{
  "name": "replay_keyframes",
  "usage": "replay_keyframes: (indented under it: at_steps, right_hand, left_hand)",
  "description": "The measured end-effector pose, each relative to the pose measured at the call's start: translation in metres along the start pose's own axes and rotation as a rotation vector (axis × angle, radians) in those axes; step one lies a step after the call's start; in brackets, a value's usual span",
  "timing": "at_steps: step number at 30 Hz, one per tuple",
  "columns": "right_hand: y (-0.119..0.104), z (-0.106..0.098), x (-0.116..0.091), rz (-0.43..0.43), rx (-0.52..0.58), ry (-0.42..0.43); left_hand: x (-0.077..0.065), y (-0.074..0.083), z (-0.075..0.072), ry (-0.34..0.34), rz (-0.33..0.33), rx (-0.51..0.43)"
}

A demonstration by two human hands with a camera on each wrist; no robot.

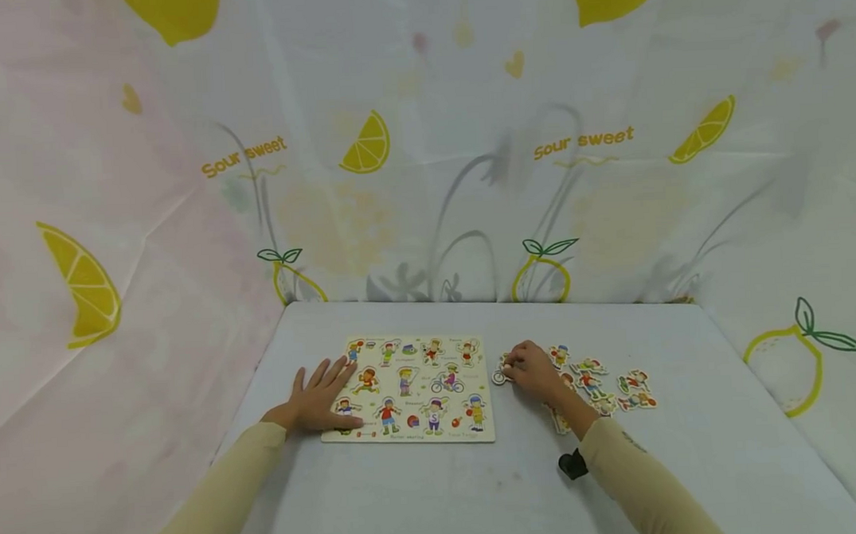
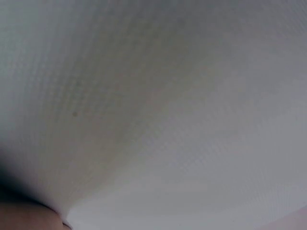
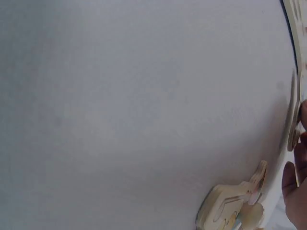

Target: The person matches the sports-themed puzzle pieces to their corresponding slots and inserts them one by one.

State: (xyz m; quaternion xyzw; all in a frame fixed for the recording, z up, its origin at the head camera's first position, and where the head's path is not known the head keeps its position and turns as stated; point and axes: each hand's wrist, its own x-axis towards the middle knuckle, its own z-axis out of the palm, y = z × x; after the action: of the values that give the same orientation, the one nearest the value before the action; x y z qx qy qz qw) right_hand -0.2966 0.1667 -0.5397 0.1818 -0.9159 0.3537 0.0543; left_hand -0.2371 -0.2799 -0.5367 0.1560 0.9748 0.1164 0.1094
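**Two hands at a children's peg puzzle**

A pale grey desk (image 1: 438,489) stands inside a tent-like enclosure of white and pink fabric printed with yellow lemon slices (image 1: 368,144) and the words "Sour sweet". On the desk lies a cream wooden puzzle board with cartoon child figures (image 1: 413,389).

Both arms wear beige sleeves and reach forward from the near edge. The left hand (image 1: 321,399) lies flat with its fingers spread, pressing on the board's left edge. The right hand (image 1: 533,371) is curled, its fingertips pinching a small round-edged wooden puzzle piece (image 1: 500,373) just beside the board's right edge. Loose cut-out figure pieces (image 1: 608,386) lie scattered right of that hand, some partly under the wrist.
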Motion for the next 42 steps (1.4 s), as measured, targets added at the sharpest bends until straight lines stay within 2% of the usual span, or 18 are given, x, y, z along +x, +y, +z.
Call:
replay_keyframes:
  at_steps: [7,14,19,24,25,28,33,42]
  right_hand:
    - [0.001,0.01,0.007,-0.046,-0.036,0.05]
    - [-0.016,0.013,0.005,0.024,0.064,0.106]
    - [-0.041,0.027,0.007,-0.018,0.114,0.043]
    - [-0.058,0.043,0.008,-0.069,0.104,-0.008]
    - [-0.06,0.047,0.008,-0.076,0.104,-0.012]
    - [-0.064,0.055,0.011,-0.074,0.108,-0.036]
    - [-0.067,0.062,0.013,-0.058,0.108,-0.09]
    - [-0.074,0.066,0.014,-0.091,0.038,-0.084]
  left_hand:
    - [0.0,0.0,0.0,0.022,0.011,-0.033]
    - [0.002,-0.009,0.01,0.025,0.001,0.014]
    - [-0.002,-0.006,0.005,0.042,0.017,-0.021]
    - [-0.003,0.0,0.002,0.037,0.035,-0.051]
    - [-0.003,-0.001,0.003,0.029,0.027,-0.033]
    - [-0.002,-0.001,0.005,0.028,0.027,-0.014]
    - [-0.003,0.0,0.006,0.037,0.04,-0.043]
    - [0.002,-0.006,0.01,0.027,-0.011,-0.004]
